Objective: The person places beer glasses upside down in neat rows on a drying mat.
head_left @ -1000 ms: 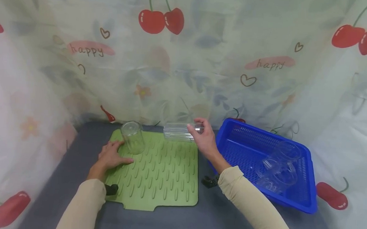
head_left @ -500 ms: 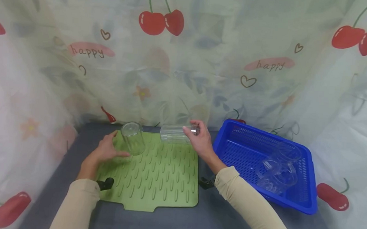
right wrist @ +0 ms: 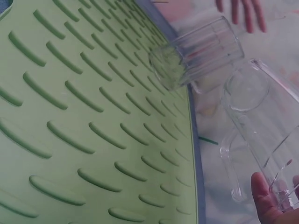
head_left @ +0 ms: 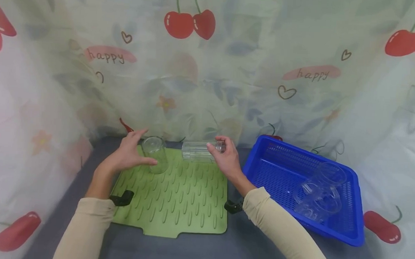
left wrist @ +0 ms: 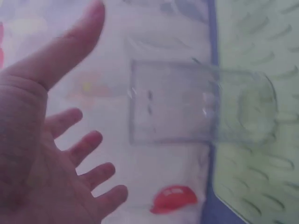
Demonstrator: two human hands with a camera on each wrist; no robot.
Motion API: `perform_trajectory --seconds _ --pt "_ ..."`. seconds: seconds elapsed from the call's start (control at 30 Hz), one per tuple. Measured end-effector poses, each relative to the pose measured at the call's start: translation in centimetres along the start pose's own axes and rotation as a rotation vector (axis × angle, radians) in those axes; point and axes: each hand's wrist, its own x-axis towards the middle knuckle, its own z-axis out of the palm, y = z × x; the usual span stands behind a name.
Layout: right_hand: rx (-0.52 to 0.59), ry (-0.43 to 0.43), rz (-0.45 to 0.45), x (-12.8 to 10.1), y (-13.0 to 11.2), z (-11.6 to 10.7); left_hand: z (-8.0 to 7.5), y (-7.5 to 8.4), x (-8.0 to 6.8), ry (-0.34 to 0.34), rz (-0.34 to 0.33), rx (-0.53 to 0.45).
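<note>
My right hand grips a clear ribbed glass mug by its end, holding it sideways over the back of a green ridged mat. Its handle hangs free in the right wrist view. Another clear glass mug stands bottom up at the mat's back left. Beside it, my left hand is spread with fingers and thumb apart; the thumb overlaps this mug in the head view. In the left wrist view, a gap shows between the open palm and the standing mug.
On the right stands a blue plastic basket with several clear glasses in its right half. A printed curtain closes off the back and sides. Dark cloth covers the table round the mat.
My left hand has left the mat, rising and moving forward beside the standing mug with the fingers spread wider. My right hand has shifted slightly left with its mug.
</note>
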Motion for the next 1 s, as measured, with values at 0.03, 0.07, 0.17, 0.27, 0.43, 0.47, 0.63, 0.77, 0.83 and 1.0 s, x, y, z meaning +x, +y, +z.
perform_trajectory --seconds 0.03,0.07,0.17,0.27,0.43,0.47,0.63,0.77,0.83,1.0 --pt "-0.002 -0.003 -0.002 0.0 0.0 0.0 0.0 0.5 0.1 0.012 0.014 -0.008" --pt "-0.004 -0.002 -0.004 0.0 0.0 0.1 0.1 0.9 0.2 0.022 0.027 -0.023" --pt "-0.015 0.011 -0.017 0.1 0.0 0.4 0.5 2.3 0.7 0.064 0.065 -0.096" --pt "-0.021 0.026 -0.026 0.1 -0.1 0.6 1.3 3.3 1.2 0.108 0.122 -0.170" --pt "-0.004 0.027 -0.031 0.1 -0.3 0.8 3.2 4.7 1.8 0.108 0.200 -0.228" --pt "-0.002 0.025 -0.028 0.1 -0.4 0.8 3.6 5.0 1.9 0.099 0.210 -0.231" --pt "0.006 0.028 -0.009 0.1 -0.4 0.9 5.5 5.7 2.4 0.075 0.220 -0.251" --pt "0.017 0.023 0.008 0.0 -0.6 1.1 6.9 5.9 2.7 0.078 0.192 -0.290" --pt "0.017 0.020 0.017 0.0 -0.7 1.2 7.5 5.9 2.8 0.077 0.190 -0.324" --pt "0.024 0.029 0.017 -0.2 -0.9 1.3 8.6 5.9 3.1 0.073 0.180 -0.389"
